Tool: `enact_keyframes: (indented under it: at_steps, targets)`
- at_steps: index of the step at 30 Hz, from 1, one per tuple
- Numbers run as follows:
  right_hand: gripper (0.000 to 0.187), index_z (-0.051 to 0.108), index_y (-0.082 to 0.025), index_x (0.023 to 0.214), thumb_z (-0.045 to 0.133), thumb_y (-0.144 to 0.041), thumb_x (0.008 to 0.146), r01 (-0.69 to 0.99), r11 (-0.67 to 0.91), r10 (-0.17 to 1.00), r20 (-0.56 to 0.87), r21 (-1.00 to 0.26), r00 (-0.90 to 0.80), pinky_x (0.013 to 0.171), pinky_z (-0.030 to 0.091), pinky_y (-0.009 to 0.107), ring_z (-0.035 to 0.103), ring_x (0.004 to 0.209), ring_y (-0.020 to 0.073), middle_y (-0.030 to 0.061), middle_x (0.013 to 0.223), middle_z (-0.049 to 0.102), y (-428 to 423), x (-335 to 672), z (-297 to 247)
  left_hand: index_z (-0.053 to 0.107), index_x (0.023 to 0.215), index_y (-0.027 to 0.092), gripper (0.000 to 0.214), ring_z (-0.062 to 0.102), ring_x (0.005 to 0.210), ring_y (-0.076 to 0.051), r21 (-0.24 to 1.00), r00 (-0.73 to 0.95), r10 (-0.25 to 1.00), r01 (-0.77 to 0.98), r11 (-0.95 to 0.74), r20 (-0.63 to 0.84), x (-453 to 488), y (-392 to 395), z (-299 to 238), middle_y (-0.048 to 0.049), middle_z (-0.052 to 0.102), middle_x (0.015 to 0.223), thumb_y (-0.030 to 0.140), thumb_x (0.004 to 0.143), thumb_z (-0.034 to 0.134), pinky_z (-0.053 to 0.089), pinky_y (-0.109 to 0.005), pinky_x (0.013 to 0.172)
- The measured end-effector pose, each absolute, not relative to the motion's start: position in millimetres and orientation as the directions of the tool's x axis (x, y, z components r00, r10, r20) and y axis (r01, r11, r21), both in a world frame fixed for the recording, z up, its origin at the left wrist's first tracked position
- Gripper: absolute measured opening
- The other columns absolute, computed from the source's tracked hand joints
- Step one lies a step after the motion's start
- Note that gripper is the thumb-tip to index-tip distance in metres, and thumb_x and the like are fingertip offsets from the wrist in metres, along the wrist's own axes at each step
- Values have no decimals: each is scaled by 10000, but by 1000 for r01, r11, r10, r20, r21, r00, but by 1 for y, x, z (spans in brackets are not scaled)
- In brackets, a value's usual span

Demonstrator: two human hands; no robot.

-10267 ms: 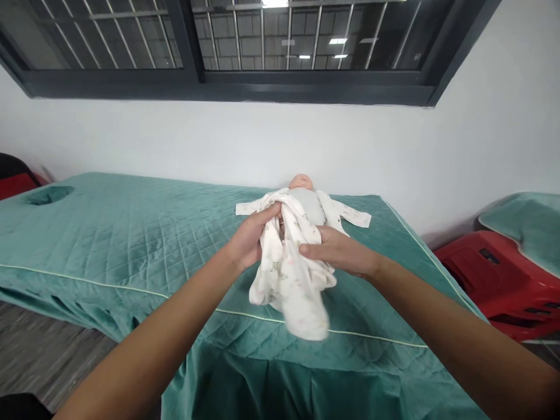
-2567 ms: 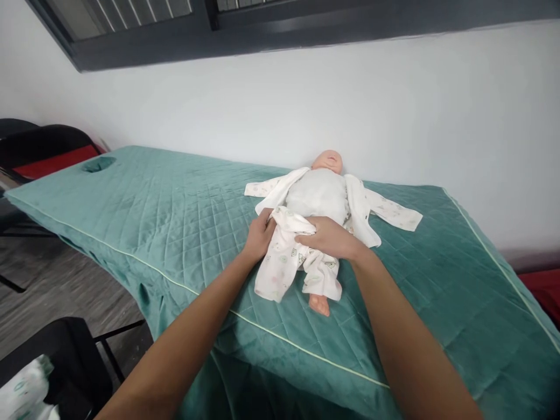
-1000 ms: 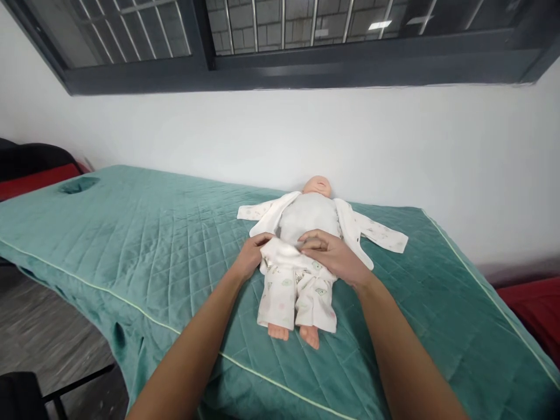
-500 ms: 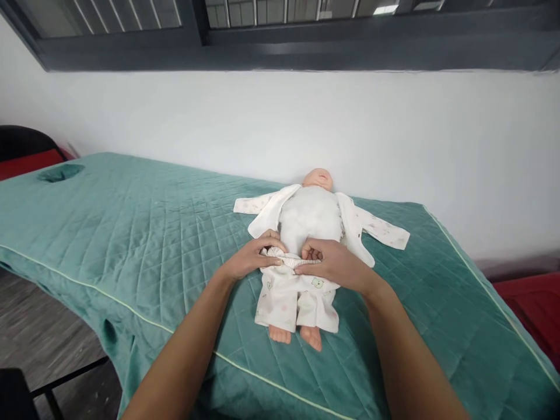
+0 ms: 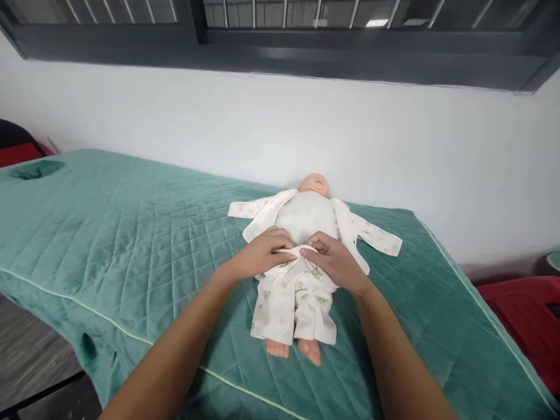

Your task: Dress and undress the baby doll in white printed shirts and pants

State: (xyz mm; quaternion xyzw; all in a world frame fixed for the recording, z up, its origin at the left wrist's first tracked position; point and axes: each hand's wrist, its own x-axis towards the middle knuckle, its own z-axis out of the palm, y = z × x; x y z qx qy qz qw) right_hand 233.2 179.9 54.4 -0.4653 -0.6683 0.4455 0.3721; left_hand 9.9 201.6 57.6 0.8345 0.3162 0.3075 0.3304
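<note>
A baby doll [image 5: 313, 185] lies on its back on a teal quilted massage table [image 5: 131, 233], head toward the wall. It wears white printed trousers [image 5: 292, 306]; its bare feet stick out below. An open white jacket [image 5: 365, 233] is spread under its grey torso. My left hand [image 5: 261, 257] and my right hand [image 5: 333, 261] both pinch the trousers' waistband at the doll's belly, fingers curled on the cloth.
A white wall and a dark-framed window rise just behind the table. A red piece of furniture [image 5: 522, 318] stands at the right, another red-and-black seat [image 5: 15, 149] at the far left. The table has a face hole [image 5: 37, 170] near its left end.
The trousers went from bunched over the doll's lifted legs to pulled on with both feet out. My hands have drawn the waistband slightly higher on the belly.
</note>
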Motion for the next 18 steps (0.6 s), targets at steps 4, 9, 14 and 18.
enact_keyframes:
  at_steps: [4, 9, 14, 18]
  targets:
    - [286, 591, -226, 850, 726, -478, 826, 100, 85, 981, 65, -991, -183, 507, 267, 238, 362, 535, 95, -69, 594, 453, 183, 240, 53, 624, 854, 190, 265, 542, 771, -162, 809, 586, 770, 310, -500, 252, 16, 227, 74, -3, 618, 818, 433, 929, 555, 395, -282, 704]
    - [291, 646, -230, 896, 773, -460, 771, -157, -55, 996, -44, -986, -72, 473, 272, 231, 405, 494, 95, -49, 600, 539, 189, 264, 57, 619, 835, 179, 298, 519, 719, -143, 945, 405, 892, 161, -286, 201, 15, 250, 54, 10, 591, 774, 475, 865, 629, 383, -253, 654]
    - [287, 665, -241, 899, 816, -339, 675, -342, -48, 990, -91, -938, 110, 467, 288, 229, 452, 509, 106, -41, 630, 581, 197, 279, 56, 618, 778, 173, 330, 427, 605, -106, 995, 235, 967, -7, -104, 103, 11, 257, 26, 34, 503, 663, 495, 817, 680, 319, -231, 576]
    - [392, 671, -264, 1014, 809, -267, 647, -395, 32, 994, -12, -918, 108, 549, 393, 243, 538, 604, 130, -23, 736, 650, 198, 278, 53, 594, 756, 171, 317, 410, 602, -96, 992, 162, 986, -125, -5, 25, 10, 260, 20, 40, 488, 667, 465, 791, 709, 306, -224, 578]
